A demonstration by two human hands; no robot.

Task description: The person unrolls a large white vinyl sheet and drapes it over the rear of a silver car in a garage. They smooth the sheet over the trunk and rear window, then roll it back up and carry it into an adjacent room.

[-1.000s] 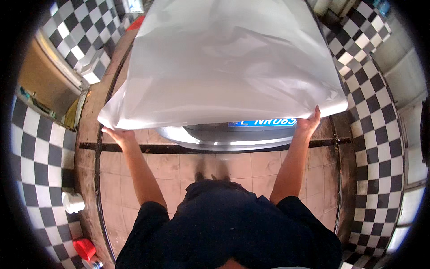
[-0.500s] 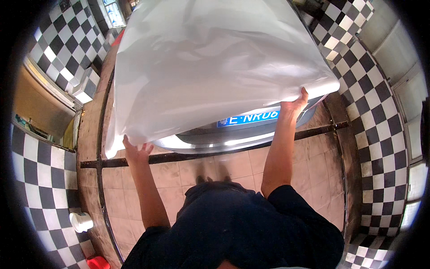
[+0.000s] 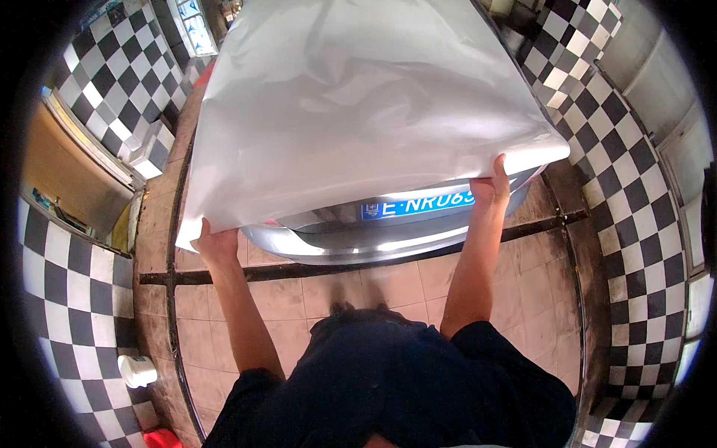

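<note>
Fingers point(image 3: 500, 163) pinch the near edge of a glossy white sheet point(image 3: 358, 134), thumbs on top, the rest tucked beneath and mostly hidden.

Sheet position: straight ahead of the person, above one end of a silver car point(image 3: 287, 246); contact with the bodywork cannot be judged. Its long axis appears to run away from the person, with the far end past the top of the view. Surface loosely rippled.

Key relation: the bulk of the sheet lies forward of the fingers, its near edge running crosswise between them. That edge slants, left end closer to the person. The left hand point(image 3: 218, 243) grips just beside the left corner; the right hand point(image 3: 489, 192) holds farther in from the right corner.

Writing: a blue plate point(image 3: 418, 205) on the car, below the sheet's edge, bears large white characters; the right hand covers its right end. No lettering noted on the sheet.

Outward: pinkish floor tiles point(image 3: 272, 302); white bucket point(image 3: 137, 370) at left, near the chequered wall point(image 3: 78, 299).
</note>
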